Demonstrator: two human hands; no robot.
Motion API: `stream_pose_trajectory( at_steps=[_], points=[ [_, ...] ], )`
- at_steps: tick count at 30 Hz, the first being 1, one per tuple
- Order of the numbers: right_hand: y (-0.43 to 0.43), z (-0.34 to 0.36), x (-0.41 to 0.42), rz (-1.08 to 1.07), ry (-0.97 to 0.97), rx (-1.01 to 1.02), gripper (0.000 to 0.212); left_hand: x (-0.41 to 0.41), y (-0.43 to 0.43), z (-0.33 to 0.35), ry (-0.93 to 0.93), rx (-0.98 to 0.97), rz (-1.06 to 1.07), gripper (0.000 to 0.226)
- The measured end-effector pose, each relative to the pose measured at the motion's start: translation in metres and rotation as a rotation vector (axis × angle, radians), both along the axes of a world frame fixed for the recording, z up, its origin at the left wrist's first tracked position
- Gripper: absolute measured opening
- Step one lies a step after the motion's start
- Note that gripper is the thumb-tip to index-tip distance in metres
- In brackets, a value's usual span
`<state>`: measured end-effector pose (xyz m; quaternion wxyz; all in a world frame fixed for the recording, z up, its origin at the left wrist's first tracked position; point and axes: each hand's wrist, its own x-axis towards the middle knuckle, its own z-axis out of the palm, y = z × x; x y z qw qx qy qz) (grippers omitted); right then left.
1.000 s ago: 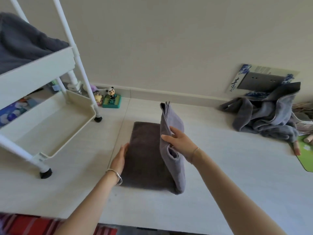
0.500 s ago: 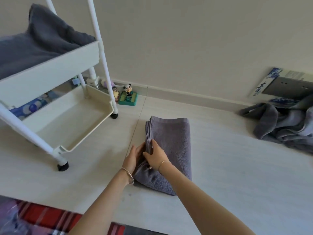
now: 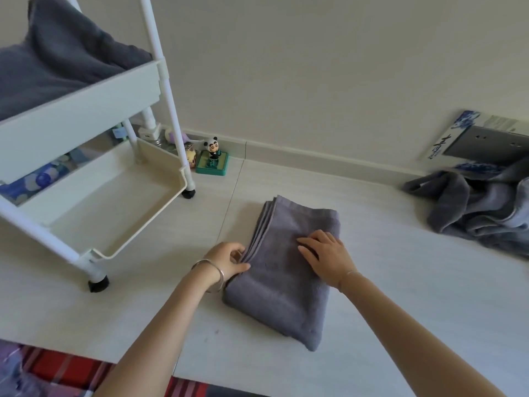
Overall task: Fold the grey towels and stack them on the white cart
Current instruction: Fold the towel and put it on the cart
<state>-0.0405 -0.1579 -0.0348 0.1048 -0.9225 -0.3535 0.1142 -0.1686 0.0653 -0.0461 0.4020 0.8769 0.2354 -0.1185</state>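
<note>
Folded grey towel [image 3: 289, 270] flat on the floor [image 3: 400, 296].
Left hand [image 3: 229, 257] pinching its layered left edge; right hand [image 3: 325, 256] resting flat on top.

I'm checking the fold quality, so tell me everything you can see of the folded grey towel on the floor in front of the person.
The folded grey towel is a soft terry cloth of purplish grey, folded into a thick oblong of several layers. It lies flat on the pale floor, angled slightly, to the right of the white cart. Its stacked layer edges show along the left side, where the left hand pinches them. The right hand rests flat on top. The near right corner looks rounded and slightly uneven.
</note>
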Motion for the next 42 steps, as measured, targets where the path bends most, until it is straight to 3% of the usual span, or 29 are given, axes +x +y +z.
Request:
stream_pose_trajectory(
  at_steps=[3, 7, 10, 13, 16, 23, 28, 32, 34, 37, 42],
  points=[
    [-0.02, 0.003, -0.009, -0.13, -0.05, -0.004, 0.036, 0.022, -0.013, 0.009, -0.173, 0.16, 0.056, 0.024],
    [-0.038, 0.01, -0.031, -0.187, -0.072, -0.135, 0.033, 0.039, -0.032, 0.018, -0.477, 0.493, 0.047, 0.028],
    [-0.048, 0.012, -0.041, -0.221, -0.064, -0.04, 0.028, 0.027, -0.06, 0.019, -0.712, 0.533, -0.038, 0.025],
    [-0.052, 0.001, -0.045, -0.143, -0.198, 0.085, 0.045, 0.008, -0.086, -0.005, -0.53, 0.626, -0.18, 0.042],
    [-0.052, -0.018, -0.038, -0.105, -0.125, -0.014, 0.069, 0.005, -0.087, -0.02, -0.246, 0.641, -0.242, 0.062],
    [-0.058, -0.037, -0.03, -0.253, -0.051, -0.027, 0.075, 0.017, -0.088, -0.029, -0.052, 0.576, -0.176, 0.086],
    [-0.061, -0.022, -0.026, -0.265, 0.086, 0.065, 0.064, 0.018, -0.083, -0.013, 0.005, 0.463, -0.164, 0.078],
    [-0.089, -0.003, -0.025, -0.528, 0.212, 0.356, 0.07, -0.007, -0.072, 0.007, -0.134, 0.322, 0.032, 0.09],
    [-0.105, 0.004, -0.026, -0.629, 0.317, 0.403, 0.075, -0.022, -0.068, 0.013, -0.059, 0.274, 0.122, 0.09],
    [-0.12, 0.007, -0.028, -0.748, 0.502, 0.414, 0.073, -0.033, -0.056, 0.009, 0.129, 0.206, 0.137, 0.079],
    [-0.127, 0.006, -0.027, -0.79, 0.628, 0.279, 0.078, -0.034, -0.057, 0.011, 0.203, 0.062, 0.127, 0.07]
  ],
)
